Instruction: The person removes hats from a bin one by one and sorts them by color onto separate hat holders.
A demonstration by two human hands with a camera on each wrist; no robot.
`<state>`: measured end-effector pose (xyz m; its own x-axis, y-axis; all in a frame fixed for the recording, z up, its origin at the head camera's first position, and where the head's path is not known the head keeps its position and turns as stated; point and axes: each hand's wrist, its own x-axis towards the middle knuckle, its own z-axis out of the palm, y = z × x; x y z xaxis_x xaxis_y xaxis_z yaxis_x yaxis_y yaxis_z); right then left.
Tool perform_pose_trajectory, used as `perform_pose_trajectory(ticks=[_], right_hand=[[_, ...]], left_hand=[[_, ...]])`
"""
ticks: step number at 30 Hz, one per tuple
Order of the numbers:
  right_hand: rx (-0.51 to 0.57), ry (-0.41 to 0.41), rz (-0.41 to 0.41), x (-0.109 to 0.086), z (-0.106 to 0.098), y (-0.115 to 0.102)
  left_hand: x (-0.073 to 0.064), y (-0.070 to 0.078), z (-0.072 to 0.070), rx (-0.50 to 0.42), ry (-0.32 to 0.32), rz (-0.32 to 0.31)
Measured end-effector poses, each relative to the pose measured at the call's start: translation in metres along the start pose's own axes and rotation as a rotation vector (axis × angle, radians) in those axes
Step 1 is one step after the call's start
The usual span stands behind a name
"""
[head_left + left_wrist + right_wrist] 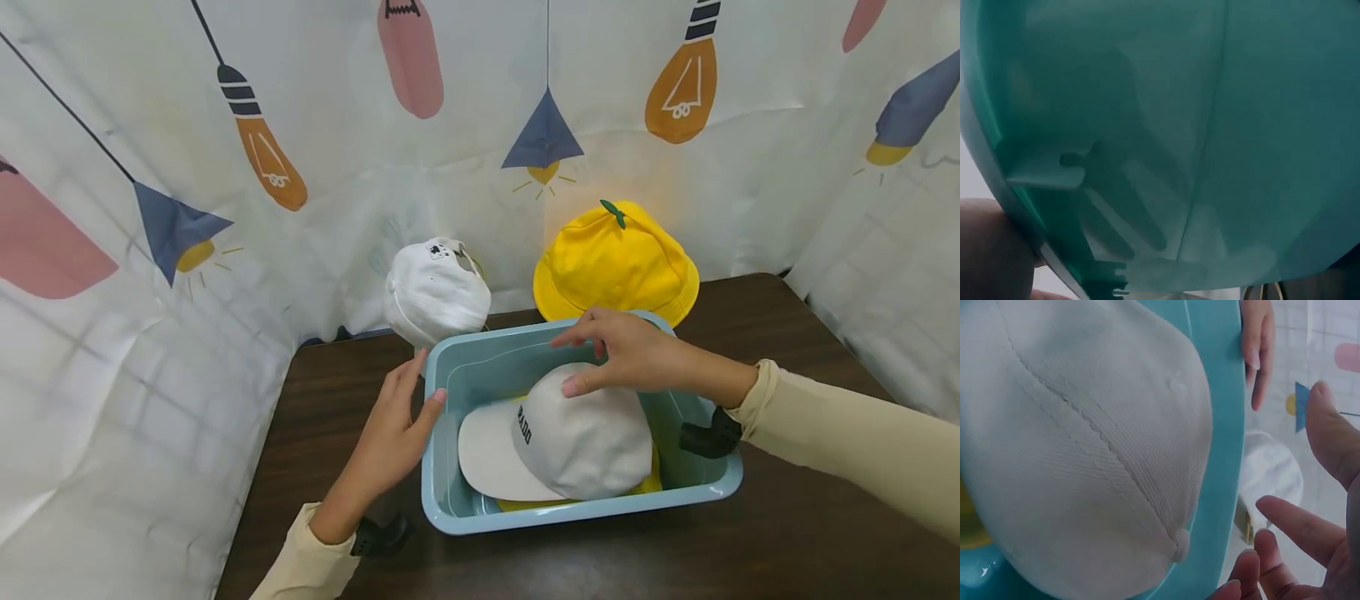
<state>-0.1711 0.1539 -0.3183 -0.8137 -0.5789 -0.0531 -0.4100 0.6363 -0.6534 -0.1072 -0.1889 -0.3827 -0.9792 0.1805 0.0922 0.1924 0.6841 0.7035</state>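
A light blue plastic basin (441, 500) holds a white baseball cap (592, 442) with dark letters on its front, its brim pointing left. Some yellow cloth (651, 479) shows from under the cap. My left hand (386, 442) is at the basin's left side, fingers extended and thumb at the rim. Over the cap's crown hovers my right hand (637, 350), its fingers loosely bent and spread. The right wrist view shows nothing between those fingers, with the cap's crown (1104, 444) beside them. In the left wrist view the basin's outer wall (1272, 125) fills most of the picture.
Behind the basin stand another white cap (438, 292) at the left and a yellow bucket hat (615, 262) with a green leaf at the right. The dark wooden table (787, 350) meets a white curtain (337, 125) printed with lamps.
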Motion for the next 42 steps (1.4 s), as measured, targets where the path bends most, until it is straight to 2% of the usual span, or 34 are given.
perform_pose_trajectory(ticks=[7,14,24,29,42], right_hand=[[0.001,-0.076,-0.010,0.012,0.012,0.006],[-0.041,-0.121,-0.002,0.013,0.022,0.016],[-0.121,-0.208,-0.066,0.002,0.010,0.021],[-0.101,-0.251,-0.064,-0.001,0.007,0.025],[-0.071,-0.141,-0.127,0.004,0.011,0.030]], left_hand=[[-0.001,-0.001,0.004,-0.093,-0.040,-0.062],[-0.002,-0.001,0.008,-0.135,-0.042,-0.080],[-0.002,0.001,0.010,-0.146,-0.020,-0.085],[-0.003,0.001,0.009,-0.143,-0.017,-0.091],[-0.005,0.002,0.008,-0.139,-0.012,-0.075]])
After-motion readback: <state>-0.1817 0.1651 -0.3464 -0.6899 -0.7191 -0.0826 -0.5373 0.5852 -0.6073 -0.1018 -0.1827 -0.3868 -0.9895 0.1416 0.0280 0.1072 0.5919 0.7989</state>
